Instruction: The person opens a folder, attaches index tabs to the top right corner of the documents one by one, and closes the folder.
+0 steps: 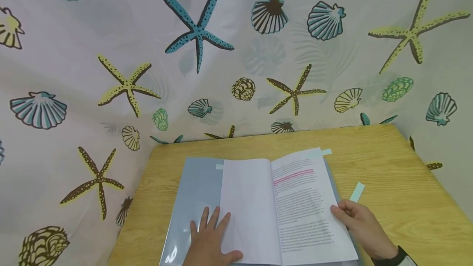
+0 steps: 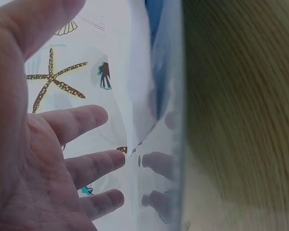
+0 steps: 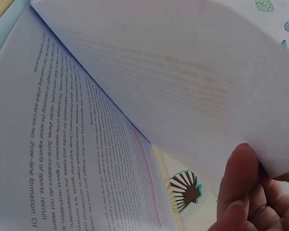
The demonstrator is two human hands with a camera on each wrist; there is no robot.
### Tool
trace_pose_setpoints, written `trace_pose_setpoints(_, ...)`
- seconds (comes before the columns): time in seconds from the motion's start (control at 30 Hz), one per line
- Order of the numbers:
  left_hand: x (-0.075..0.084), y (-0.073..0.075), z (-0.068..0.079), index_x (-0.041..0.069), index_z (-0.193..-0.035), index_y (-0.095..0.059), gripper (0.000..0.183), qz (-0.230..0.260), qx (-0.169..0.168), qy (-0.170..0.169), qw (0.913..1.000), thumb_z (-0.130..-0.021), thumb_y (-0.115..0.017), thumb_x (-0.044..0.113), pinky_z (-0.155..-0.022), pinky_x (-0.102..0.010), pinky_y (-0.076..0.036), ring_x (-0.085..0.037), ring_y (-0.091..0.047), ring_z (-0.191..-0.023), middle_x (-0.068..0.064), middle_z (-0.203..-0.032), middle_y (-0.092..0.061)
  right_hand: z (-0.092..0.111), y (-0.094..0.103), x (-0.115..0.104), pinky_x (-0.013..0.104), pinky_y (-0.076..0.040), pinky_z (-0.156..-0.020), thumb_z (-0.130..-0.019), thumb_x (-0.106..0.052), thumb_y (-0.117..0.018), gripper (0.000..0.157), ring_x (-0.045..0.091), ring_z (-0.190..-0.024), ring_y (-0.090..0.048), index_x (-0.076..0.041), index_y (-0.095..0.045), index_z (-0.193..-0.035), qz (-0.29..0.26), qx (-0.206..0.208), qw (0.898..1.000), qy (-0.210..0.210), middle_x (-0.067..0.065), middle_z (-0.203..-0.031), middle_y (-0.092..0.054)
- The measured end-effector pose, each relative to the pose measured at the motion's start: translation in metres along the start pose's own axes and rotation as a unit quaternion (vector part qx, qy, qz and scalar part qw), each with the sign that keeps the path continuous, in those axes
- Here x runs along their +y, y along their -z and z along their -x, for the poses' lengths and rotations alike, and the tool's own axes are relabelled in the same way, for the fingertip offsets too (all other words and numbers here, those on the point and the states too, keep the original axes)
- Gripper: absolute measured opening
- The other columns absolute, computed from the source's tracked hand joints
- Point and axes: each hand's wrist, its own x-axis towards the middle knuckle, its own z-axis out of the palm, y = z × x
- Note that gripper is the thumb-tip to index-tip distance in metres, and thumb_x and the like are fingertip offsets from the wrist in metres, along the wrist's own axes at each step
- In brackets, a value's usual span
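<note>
An open bound document lies on the table, its left page blank and its right page printed, with pink highlighted lines near the top. Beneath it is a glossy blue-grey cover. My left hand rests with spread fingers on the cover and the left page's edge. The left wrist view shows those fingers against the shiny cover, which mirrors them. At the right page's outer edge, my right hand pinches paper between thumb and fingers. In the right wrist view, a lifted sheet is held at its corner.
Pale blue tabs stick out at the right page's top and by the left page's top. Another pale strip shows beside the right hand. The wooden table meets a hanging cloth printed with shells and starfish.
</note>
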Motion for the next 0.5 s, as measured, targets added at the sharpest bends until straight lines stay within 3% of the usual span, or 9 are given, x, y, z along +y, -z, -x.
trace_pose_setpoints(0.1,-0.001,-0.001,-0.001,0.019,-0.142,-0.040,0.104,-0.001,0.001,0.000,1.0000,-0.063,-0.053,0.085,-0.092,-0.080,-0.012,-0.047,-0.011,-0.135,-0.018,-0.149,-0.029,0.000,-0.001,-0.002,0.031,-0.050,-0.062,-0.096,-0.034,-0.055,0.039,0.022,-0.077,-0.059,0.005,-0.055,-0.102,0.007,0.006,1.000,0.007,0.012,-0.089,-0.064)
trace_pose_setpoints(0.17,-0.002,-0.001,-0.001,0.018,-0.142,-0.040,0.104,-0.001,0.003,-0.002,1.0000,-0.063,-0.053,0.085,-0.093,-0.079,-0.013,-0.047,-0.011,-0.135,-0.019,-0.149,-0.028,0.001,0.000,-0.002,0.033,-0.051,-0.064,-0.099,-0.035,-0.049,0.042,0.024,-0.080,-0.061,0.006,-0.055,-0.109,0.001,-0.013,1.000,0.028,0.015,-0.092,-0.065)
trace_pose_setpoints(0.27,-0.003,-0.002,0.000,0.018,-0.142,-0.040,0.103,0.002,0.010,-0.008,0.9999,-0.064,-0.054,0.084,-0.093,-0.079,-0.013,-0.047,-0.012,-0.135,-0.019,-0.150,-0.027,0.001,0.003,-0.001,0.036,-0.052,-0.074,-0.104,-0.036,-0.033,0.051,0.024,-0.095,-0.061,0.008,-0.048,-0.126,-0.017,-0.065,0.995,0.071,0.024,-0.112,-0.061)
trace_pose_setpoints(0.33,-0.004,-0.002,0.000,0.017,-0.142,-0.040,0.103,0.003,0.015,-0.011,0.9998,-0.064,-0.054,0.084,-0.093,-0.078,-0.014,-0.047,-0.012,-0.135,-0.019,-0.150,-0.027,0.000,0.004,0.000,0.037,-0.051,-0.080,-0.105,-0.038,-0.021,0.060,0.022,-0.105,-0.058,0.011,-0.035,-0.136,-0.039,-0.109,0.990,0.085,0.029,-0.128,-0.050)
trace_pose_setpoints(0.4,-0.004,-0.002,0.001,0.017,-0.141,-0.041,0.103,0.002,0.019,-0.012,0.9998,-0.064,-0.055,0.083,-0.093,-0.078,-0.014,-0.047,-0.013,-0.134,-0.019,-0.149,-0.028,-0.003,0.004,0.001,0.036,-0.049,-0.086,-0.105,-0.041,-0.015,0.065,0.020,-0.114,-0.052,0.013,-0.024,-0.140,-0.075,-0.150,0.983,0.079,0.030,-0.138,-0.038)
trace_pose_setpoints(0.5,-0.004,-0.002,0.001,0.017,-0.141,-0.041,0.102,0.002,0.019,-0.010,0.9998,-0.064,-0.055,0.083,-0.093,-0.078,-0.015,-0.047,-0.013,-0.134,-0.019,-0.149,-0.028,-0.010,-0.001,0.004,0.037,-0.046,-0.091,-0.104,-0.043,-0.014,0.067,0.019,-0.117,-0.048,0.012,-0.016,-0.143,-0.127,-0.201,0.970,0.052,0.026,-0.141,-0.035)
